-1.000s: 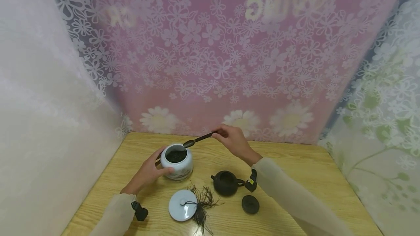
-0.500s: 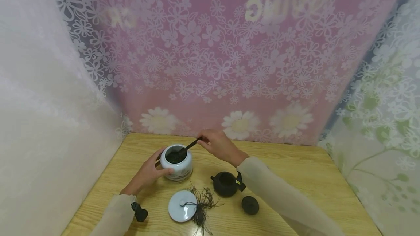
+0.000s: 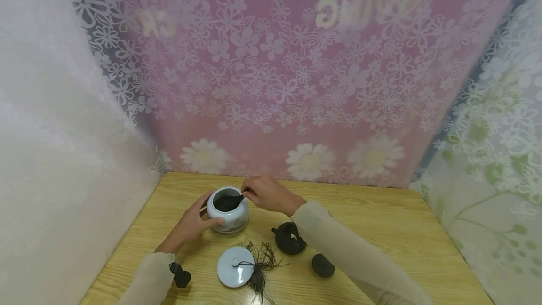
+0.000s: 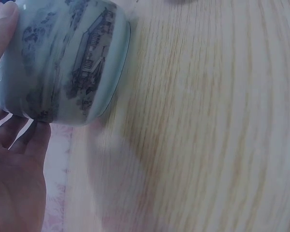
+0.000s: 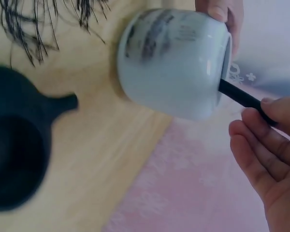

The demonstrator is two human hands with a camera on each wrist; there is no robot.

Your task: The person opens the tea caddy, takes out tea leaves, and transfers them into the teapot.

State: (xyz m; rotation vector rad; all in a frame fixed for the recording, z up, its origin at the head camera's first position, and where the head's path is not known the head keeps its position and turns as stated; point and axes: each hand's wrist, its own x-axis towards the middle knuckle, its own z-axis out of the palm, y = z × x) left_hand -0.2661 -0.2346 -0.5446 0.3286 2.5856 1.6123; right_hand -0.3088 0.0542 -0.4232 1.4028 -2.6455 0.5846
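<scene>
A white porcelain jar (image 3: 233,222) with a painted landscape stands on the table, dark leaves visible through its round mouth. My left hand (image 3: 187,226) holds the jar from the left, thumb across the front and fingers behind. In the left wrist view the painted jar wall (image 4: 63,63) sits between thumb and fingers. Above the rim, my right hand (image 3: 271,196) pinches the handle of a dark scoop (image 5: 244,99) between thumb and fingertips. The scoop's head is down inside the jar, among the leaves, and mostly hidden.
A dark teapot (image 3: 288,244), lidless, stands right of the jar, partly covered by the right sleeve. Its small dark lid (image 3: 323,266) lies nearer me. The jar's white lid (image 3: 228,274) with a dark stringy tassel (image 3: 263,260) lies in front. Curtains border the wooden table (image 3: 368,201).
My right hand has moved left and down, bringing the scoop from over the jar's rim into the leaves. The left hand and jar have stayed in place.
</scene>
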